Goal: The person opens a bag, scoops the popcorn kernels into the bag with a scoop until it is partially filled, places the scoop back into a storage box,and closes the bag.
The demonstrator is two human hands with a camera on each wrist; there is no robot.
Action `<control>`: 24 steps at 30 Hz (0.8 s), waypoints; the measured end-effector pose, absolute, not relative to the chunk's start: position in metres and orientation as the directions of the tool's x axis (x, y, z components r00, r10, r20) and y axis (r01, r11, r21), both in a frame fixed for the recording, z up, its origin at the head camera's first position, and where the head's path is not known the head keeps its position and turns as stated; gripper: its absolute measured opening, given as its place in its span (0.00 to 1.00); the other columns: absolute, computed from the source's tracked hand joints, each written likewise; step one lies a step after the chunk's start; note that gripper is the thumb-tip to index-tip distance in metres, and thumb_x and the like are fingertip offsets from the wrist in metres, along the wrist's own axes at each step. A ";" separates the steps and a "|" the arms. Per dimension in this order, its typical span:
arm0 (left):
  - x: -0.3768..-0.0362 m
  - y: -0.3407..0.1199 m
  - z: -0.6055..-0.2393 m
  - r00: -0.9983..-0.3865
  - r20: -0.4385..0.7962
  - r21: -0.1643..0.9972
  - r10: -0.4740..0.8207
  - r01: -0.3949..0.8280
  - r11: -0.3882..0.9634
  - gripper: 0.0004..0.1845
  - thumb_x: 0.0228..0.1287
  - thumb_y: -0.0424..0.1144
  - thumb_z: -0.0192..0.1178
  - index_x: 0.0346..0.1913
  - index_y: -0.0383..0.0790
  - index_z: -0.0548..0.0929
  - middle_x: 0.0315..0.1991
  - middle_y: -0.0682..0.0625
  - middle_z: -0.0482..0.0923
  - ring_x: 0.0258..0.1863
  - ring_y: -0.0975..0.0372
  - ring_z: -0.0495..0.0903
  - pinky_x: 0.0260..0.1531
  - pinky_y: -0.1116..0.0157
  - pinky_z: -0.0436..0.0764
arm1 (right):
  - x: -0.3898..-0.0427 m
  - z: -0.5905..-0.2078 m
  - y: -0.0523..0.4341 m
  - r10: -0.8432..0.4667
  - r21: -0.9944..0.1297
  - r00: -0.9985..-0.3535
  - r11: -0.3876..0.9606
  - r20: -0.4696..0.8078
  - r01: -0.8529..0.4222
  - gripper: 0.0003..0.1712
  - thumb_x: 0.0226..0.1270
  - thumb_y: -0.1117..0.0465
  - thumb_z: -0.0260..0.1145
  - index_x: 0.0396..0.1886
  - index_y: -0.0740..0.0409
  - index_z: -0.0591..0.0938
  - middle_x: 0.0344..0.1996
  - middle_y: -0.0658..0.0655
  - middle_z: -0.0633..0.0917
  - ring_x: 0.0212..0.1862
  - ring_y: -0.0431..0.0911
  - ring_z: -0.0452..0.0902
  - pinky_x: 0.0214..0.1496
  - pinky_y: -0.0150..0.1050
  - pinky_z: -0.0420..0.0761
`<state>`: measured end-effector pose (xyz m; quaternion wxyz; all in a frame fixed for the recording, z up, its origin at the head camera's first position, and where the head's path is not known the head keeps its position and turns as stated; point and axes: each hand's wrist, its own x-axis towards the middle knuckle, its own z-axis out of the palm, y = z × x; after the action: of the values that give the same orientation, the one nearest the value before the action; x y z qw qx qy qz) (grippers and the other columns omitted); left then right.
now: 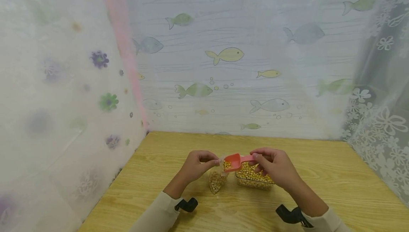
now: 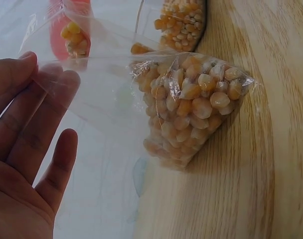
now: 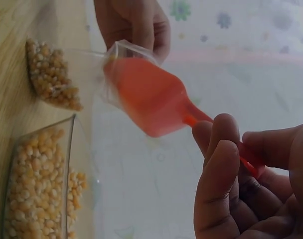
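Observation:
Between thumb and fingers, my left hand pinches the upper edge of a clear plastic bag. Corn kernels fill the bag's lower part. My right hand grips the handle of a red scoop. The scoop's front lip is at the bag's mouth, tilted toward it, with some yellow kernels on it. Under the scoop and right hand stands a clear container of corn kernels, just right of the bag. The right hand hides part of the container.
Everything is on a wood-grain table. Behind it hangs a white curtain with printed fish. A flowered curtain runs along the left side, and another flowered sheet hangs at the right. Black wrist mounts are on both forearms.

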<state>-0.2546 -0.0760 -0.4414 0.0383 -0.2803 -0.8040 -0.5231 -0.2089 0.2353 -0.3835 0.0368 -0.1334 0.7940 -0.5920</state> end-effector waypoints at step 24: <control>-0.253 -0.078 -0.440 -0.828 0.299 0.821 0.473 0.477 0.315 0.23 0.64 0.47 0.75 0.62 0.59 0.85 0.50 0.59 0.87 0.46 0.64 0.87 0.50 0.53 0.86 | -0.193 -0.380 0.220 -0.285 -0.810 -0.891 0.382 0.354 -0.444 0.16 0.79 0.50 0.63 0.55 0.53 0.87 0.35 0.48 0.91 0.31 0.39 0.85 0.32 0.41 0.88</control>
<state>-0.2531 -0.0776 -0.4401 0.0016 -0.2929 -0.8109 -0.5066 -0.1933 0.2204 -0.3802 -0.0778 -0.2204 0.8277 -0.5103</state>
